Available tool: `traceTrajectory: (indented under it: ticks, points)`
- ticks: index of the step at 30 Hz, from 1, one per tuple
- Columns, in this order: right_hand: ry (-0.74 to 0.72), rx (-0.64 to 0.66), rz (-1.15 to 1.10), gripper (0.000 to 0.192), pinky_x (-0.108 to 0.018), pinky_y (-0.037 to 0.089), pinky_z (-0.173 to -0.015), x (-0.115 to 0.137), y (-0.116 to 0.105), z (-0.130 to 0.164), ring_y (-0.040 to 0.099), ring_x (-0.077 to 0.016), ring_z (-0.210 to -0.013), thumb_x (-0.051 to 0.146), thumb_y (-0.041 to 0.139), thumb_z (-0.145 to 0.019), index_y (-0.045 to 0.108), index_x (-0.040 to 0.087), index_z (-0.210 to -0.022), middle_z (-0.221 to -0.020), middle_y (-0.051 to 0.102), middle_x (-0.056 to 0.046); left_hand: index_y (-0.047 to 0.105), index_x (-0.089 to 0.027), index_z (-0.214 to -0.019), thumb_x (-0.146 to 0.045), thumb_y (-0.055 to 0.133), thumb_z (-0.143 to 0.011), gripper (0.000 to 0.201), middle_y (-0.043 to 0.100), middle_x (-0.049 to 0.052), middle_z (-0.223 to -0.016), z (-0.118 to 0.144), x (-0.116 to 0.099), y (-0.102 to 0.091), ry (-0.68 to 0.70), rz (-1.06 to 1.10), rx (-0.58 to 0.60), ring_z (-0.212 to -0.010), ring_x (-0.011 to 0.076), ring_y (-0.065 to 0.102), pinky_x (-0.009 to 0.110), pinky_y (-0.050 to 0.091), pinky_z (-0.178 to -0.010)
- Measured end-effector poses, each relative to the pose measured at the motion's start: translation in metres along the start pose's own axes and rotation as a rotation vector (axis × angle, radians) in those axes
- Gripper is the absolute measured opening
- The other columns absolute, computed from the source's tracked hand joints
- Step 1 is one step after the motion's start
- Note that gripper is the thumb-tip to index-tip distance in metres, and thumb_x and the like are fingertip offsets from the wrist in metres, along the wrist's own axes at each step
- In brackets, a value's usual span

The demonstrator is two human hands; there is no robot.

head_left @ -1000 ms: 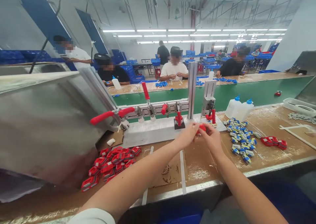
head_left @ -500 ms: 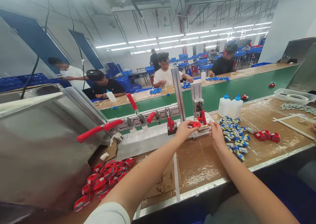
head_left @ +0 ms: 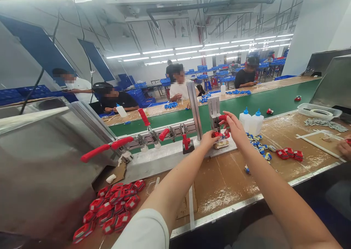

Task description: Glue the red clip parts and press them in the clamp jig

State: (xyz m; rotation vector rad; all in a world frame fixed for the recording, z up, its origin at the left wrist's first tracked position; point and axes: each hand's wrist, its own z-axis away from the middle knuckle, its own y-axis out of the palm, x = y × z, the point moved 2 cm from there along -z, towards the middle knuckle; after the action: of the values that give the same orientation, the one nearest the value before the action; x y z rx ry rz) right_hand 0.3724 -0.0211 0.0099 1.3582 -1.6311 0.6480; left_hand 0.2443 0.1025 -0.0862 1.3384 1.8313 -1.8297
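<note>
My left hand [head_left: 208, 140] pinches a small red plastic part [head_left: 217, 134] at the press fixture. My right hand [head_left: 235, 126] is closed around the red handle [head_left: 222, 117] of the toggle clamp, which is fixed to an upright metal bracket [head_left: 214, 106]. Below the clamp, a light-coloured block [head_left: 221, 144] sits on the metal base plate [head_left: 233, 146]. Another red piece shows between my hands, partly hidden by the fingers. Blue-and-yellow parts [head_left: 257, 146] lie loose to the right of my right forearm.
Red parts [head_left: 115, 203] are heaped at the left. More toggle clamps [head_left: 149, 126] line a rail. Two white bottles [head_left: 251, 121] stand behind the blue-and-yellow parts. Several red parts [head_left: 289, 153] lie further right, near another person's hand [head_left: 344, 146]. A green conveyor belt [head_left: 274, 97] runs behind.
My right hand has moved up from beside the base plate onto the clamp handle. The handle, upright and low before, now points sideways and higher. My left hand stays at the red part.
</note>
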Motion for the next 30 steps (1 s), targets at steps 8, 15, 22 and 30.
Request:
traceTrajectory:
  ticks: [8,15,22,30]
  points:
    - [0.055,0.012,0.014,0.049,-0.027,0.042,-0.052,-0.028,-0.009,0.017,0.055,-0.0164,-0.066,0.068,0.058,-0.091,0.065,0.025,-0.112,-0.077,0.064,-0.001,0.071,-0.015,-0.119,-0.032,0.076,-0.088,0.036,0.078,0.01,-0.111,-0.01,0.02,0.027,0.018,0.225,0.004,-0.1,0.0208,0.072,0.031,0.054,-0.09]
    - [0.146,-0.012,0.021,0.054,-0.028,0.043,-0.052,-0.06,-0.014,0.03,0.052,-0.0166,-0.06,0.065,0.061,-0.09,0.056,0.026,-0.127,-0.072,0.061,0.002,0.075,-0.016,-0.114,-0.04,0.079,-0.084,0.039,0.079,0.009,-0.107,-0.017,0.026,0.03,0.028,0.302,0.003,-0.098,0.0222,0.072,0.034,0.055,-0.092]
    - [0.229,0.166,0.214,0.063,-0.028,0.035,-0.049,-0.09,-0.021,0.032,0.046,-0.0164,-0.058,0.08,0.046,-0.091,0.064,0.022,-0.103,-0.067,0.05,0.002,0.077,-0.016,-0.111,-0.048,0.081,-0.08,0.045,0.079,0.008,-0.103,-0.018,0.03,0.03,0.007,0.285,0.012,-0.096,0.0221,0.071,0.033,0.055,-0.092]
    - [0.051,0.253,0.609,0.067,-0.035,0.046,-0.077,-0.109,-0.034,0.03,0.056,-0.0222,-0.079,0.076,0.025,-0.099,0.063,0.022,-0.086,-0.082,0.062,-0.004,0.077,-0.016,-0.112,-0.051,0.081,-0.078,0.049,0.079,0.009,-0.098,-0.012,0.021,0.023,-0.007,0.19,0.035,-0.092,0.0229,0.07,0.031,0.054,-0.087]
